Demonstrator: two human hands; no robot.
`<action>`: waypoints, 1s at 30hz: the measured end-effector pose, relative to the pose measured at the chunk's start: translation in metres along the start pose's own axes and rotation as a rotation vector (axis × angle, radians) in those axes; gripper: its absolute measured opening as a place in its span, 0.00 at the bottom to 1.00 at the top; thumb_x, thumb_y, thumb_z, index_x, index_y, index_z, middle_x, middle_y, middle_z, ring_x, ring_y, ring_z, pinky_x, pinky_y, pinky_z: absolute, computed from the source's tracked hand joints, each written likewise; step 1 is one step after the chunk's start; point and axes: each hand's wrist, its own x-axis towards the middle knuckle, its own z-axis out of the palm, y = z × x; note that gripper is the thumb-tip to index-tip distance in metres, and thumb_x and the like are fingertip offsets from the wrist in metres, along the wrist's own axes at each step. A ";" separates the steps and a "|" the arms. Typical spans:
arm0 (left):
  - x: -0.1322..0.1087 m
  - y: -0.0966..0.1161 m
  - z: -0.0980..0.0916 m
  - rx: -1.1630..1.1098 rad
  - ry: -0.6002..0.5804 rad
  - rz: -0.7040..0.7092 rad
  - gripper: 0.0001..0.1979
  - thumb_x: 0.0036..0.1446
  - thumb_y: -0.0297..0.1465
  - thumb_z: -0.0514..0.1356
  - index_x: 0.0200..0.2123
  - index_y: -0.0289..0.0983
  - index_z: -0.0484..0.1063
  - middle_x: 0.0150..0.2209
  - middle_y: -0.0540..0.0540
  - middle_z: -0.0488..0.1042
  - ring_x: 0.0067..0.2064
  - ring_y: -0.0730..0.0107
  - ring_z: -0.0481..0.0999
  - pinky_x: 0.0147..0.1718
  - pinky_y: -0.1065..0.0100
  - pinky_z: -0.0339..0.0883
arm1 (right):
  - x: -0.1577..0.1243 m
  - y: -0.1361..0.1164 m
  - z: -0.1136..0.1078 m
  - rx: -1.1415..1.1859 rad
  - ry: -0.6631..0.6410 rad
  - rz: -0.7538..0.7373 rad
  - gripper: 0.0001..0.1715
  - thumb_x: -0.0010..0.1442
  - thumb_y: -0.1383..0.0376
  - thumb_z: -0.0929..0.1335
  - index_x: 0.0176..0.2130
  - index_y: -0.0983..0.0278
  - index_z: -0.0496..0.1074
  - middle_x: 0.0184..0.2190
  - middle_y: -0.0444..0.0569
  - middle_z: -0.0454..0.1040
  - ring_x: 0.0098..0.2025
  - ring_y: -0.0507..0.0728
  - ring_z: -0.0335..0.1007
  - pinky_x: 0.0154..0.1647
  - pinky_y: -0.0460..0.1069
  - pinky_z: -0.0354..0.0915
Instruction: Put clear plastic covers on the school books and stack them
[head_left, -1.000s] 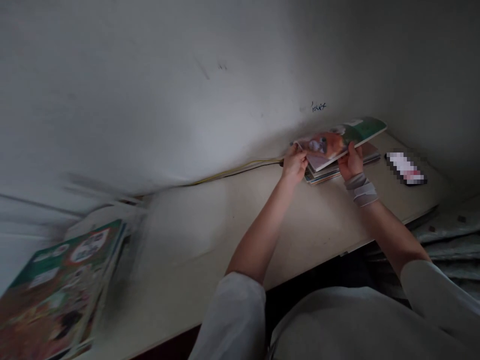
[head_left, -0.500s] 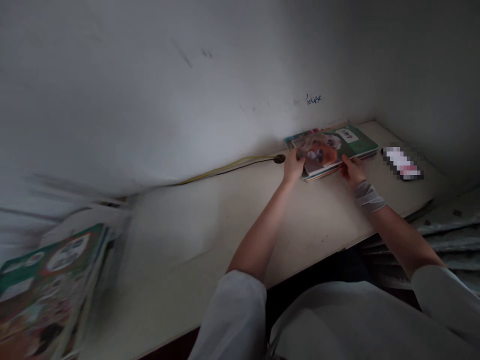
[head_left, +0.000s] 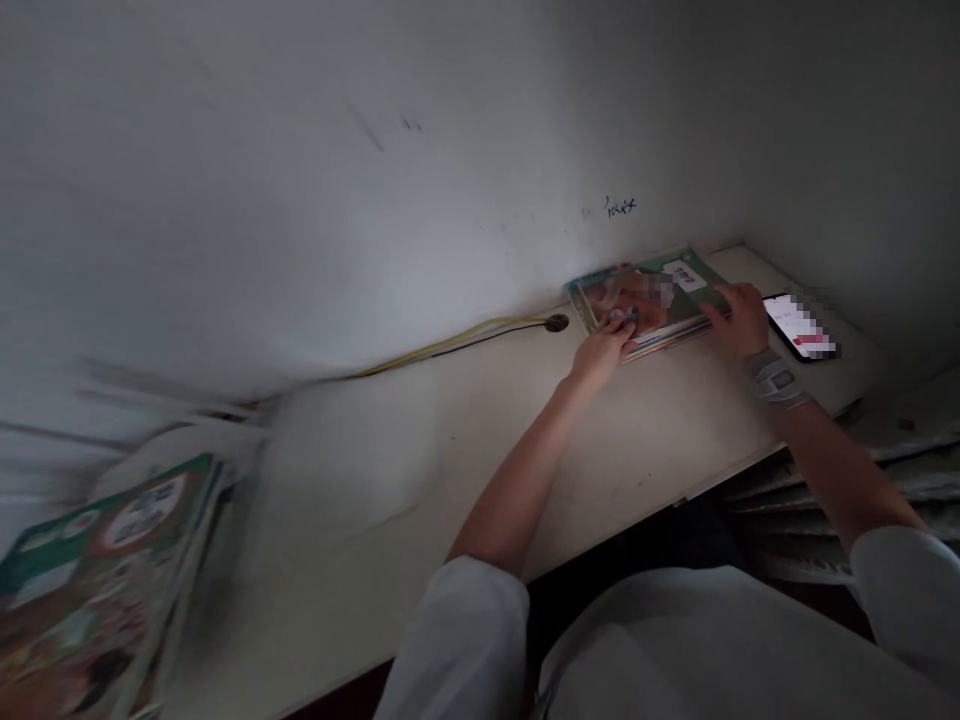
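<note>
A stack of thin picture books (head_left: 652,290) lies against the wall at the far right of the table. The top cover is green with a white label and an animal picture. My left hand (head_left: 606,348) rests on the near left corner of the stack, its fingers stretched over the cover. At the near right corner is my right hand (head_left: 741,318), its fingers apart and touching the cover's edge. A wide band is wrapped round my right wrist.
Right of the stack a lit phone (head_left: 801,328) lies on the white table (head_left: 360,570). Cables (head_left: 450,338) run along the wall to a hole. At the lower left is another pile of green-topped books (head_left: 97,590). Grey layered bundles (head_left: 795,510) are below the table's right end.
The book stack has settled slightly left and back. My left hand has moved from the side edge onto the cover, and my right hand has slid right to the stack's right corner.
</note>
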 end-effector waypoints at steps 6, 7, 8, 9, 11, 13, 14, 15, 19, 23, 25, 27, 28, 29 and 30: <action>-0.006 0.008 0.003 -0.058 0.058 -0.036 0.17 0.62 0.32 0.55 0.54 0.36 0.70 0.59 0.36 0.68 0.65 0.52 0.57 0.60 0.49 0.56 | 0.022 0.054 0.005 -0.200 -0.251 -0.289 0.28 0.66 0.52 0.59 0.57 0.65 0.68 0.61 0.61 0.61 0.65 0.68 0.51 0.60 0.66 0.50; -0.008 0.011 0.005 -0.069 0.078 -0.051 0.18 0.62 0.31 0.55 0.54 0.36 0.69 0.59 0.35 0.67 0.66 0.51 0.56 0.61 0.48 0.54 | 0.024 0.060 0.008 -0.184 -0.273 -0.305 0.29 0.67 0.52 0.57 0.58 0.66 0.67 0.60 0.61 0.63 0.63 0.67 0.54 0.60 0.64 0.52; -0.009 0.013 0.007 -0.072 0.097 -0.066 0.18 0.62 0.31 0.55 0.55 0.35 0.69 0.60 0.34 0.66 0.66 0.50 0.55 0.61 0.47 0.53 | 0.026 0.065 0.011 -0.165 -0.281 -0.323 0.30 0.68 0.53 0.55 0.58 0.66 0.67 0.60 0.61 0.63 0.62 0.65 0.56 0.60 0.62 0.54; -0.011 0.015 0.009 -0.069 0.113 -0.078 0.18 0.63 0.30 0.54 0.55 0.34 0.68 0.60 0.34 0.65 0.67 0.50 0.54 0.62 0.46 0.51 | 0.027 0.070 0.014 -0.146 -0.280 -0.340 0.30 0.68 0.53 0.55 0.59 0.66 0.66 0.60 0.61 0.64 0.61 0.64 0.58 0.60 0.60 0.56; -0.012 0.018 0.014 -0.043 0.126 -0.089 0.19 0.64 0.30 0.53 0.57 0.33 0.67 0.61 0.33 0.64 0.67 0.51 0.52 0.63 0.48 0.50 | 0.030 0.076 0.018 -0.117 -0.270 -0.366 0.30 0.68 0.53 0.54 0.59 0.66 0.66 0.60 0.60 0.63 0.61 0.64 0.60 0.60 0.61 0.57; -0.012 0.019 0.017 -0.007 0.119 -0.087 0.20 0.64 0.30 0.51 0.58 0.32 0.65 0.62 0.34 0.63 0.68 0.53 0.50 0.63 0.50 0.49 | 0.031 0.079 0.021 -0.107 -0.264 -0.377 0.30 0.68 0.54 0.53 0.59 0.65 0.66 0.61 0.60 0.63 0.61 0.65 0.60 0.60 0.62 0.57; -0.012 0.019 0.019 0.010 0.110 -0.083 0.21 0.65 0.31 0.50 0.59 0.32 0.64 0.62 0.34 0.62 0.68 0.54 0.50 0.64 0.50 0.48 | 0.031 0.080 0.022 -0.110 -0.261 -0.375 0.30 0.68 0.54 0.53 0.59 0.65 0.66 0.61 0.59 0.63 0.61 0.65 0.59 0.60 0.62 0.57; -0.011 0.018 0.020 0.026 0.099 -0.079 0.21 0.65 0.31 0.49 0.59 0.30 0.63 0.63 0.33 0.61 0.68 0.54 0.50 0.64 0.51 0.48 | 0.032 0.081 0.022 -0.119 -0.258 -0.372 0.30 0.68 0.54 0.53 0.59 0.64 0.65 0.61 0.59 0.63 0.62 0.65 0.59 0.60 0.62 0.57; -0.010 0.019 0.019 0.073 0.062 -0.089 0.22 0.66 0.31 0.47 0.60 0.28 0.61 0.64 0.32 0.59 0.68 0.55 0.50 0.64 0.54 0.47 | 0.030 0.081 0.023 -0.150 -0.252 -0.382 0.31 0.67 0.55 0.53 0.60 0.67 0.65 0.62 0.62 0.61 0.62 0.66 0.58 0.60 0.62 0.57; -0.014 0.024 0.009 0.108 0.030 -0.091 0.25 0.66 0.33 0.48 0.64 0.31 0.56 0.66 0.34 0.55 0.68 0.53 0.48 0.63 0.52 0.49 | 0.027 0.078 0.018 -0.196 -0.236 -0.386 0.32 0.67 0.54 0.53 0.59 0.70 0.65 0.62 0.66 0.60 0.63 0.68 0.56 0.60 0.64 0.56; -0.018 0.027 0.003 0.125 0.042 -0.087 0.26 0.66 0.34 0.49 0.65 0.33 0.54 0.67 0.34 0.52 0.69 0.51 0.47 0.63 0.50 0.50 | 0.025 0.072 0.013 -0.255 -0.187 -0.357 0.34 0.66 0.51 0.55 0.60 0.68 0.64 0.63 0.66 0.57 0.64 0.72 0.52 0.60 0.67 0.54; -0.026 0.030 -0.004 0.141 0.061 -0.075 0.27 0.66 0.36 0.49 0.65 0.34 0.53 0.67 0.34 0.50 0.69 0.50 0.47 0.63 0.49 0.50 | 0.023 0.061 0.005 -0.300 -0.137 -0.350 0.35 0.65 0.48 0.56 0.62 0.65 0.62 0.65 0.66 0.55 0.65 0.76 0.48 0.58 0.71 0.52; -0.031 0.031 -0.008 0.148 0.066 -0.066 0.27 0.65 0.37 0.49 0.65 0.34 0.53 0.68 0.34 0.50 0.69 0.49 0.46 0.63 0.49 0.50 | 0.022 0.053 0.001 -0.310 -0.121 -0.367 0.36 0.65 0.47 0.56 0.62 0.64 0.61 0.65 0.66 0.54 0.65 0.77 0.48 0.57 0.73 0.52; -0.038 0.032 -0.012 0.153 0.064 -0.059 0.27 0.65 0.37 0.49 0.65 0.33 0.54 0.68 0.33 0.49 0.69 0.49 0.46 0.63 0.48 0.49 | 0.020 0.043 -0.003 -0.311 -0.111 -0.397 0.36 0.65 0.47 0.55 0.62 0.63 0.61 0.64 0.65 0.55 0.65 0.77 0.48 0.57 0.73 0.52; -0.046 0.033 -0.017 0.158 0.059 -0.055 0.27 0.65 0.37 0.49 0.64 0.34 0.54 0.68 0.33 0.49 0.69 0.48 0.46 0.63 0.48 0.49 | 0.018 0.032 -0.006 -0.302 -0.102 -0.433 0.35 0.64 0.47 0.55 0.62 0.62 0.62 0.64 0.65 0.56 0.65 0.77 0.49 0.57 0.74 0.52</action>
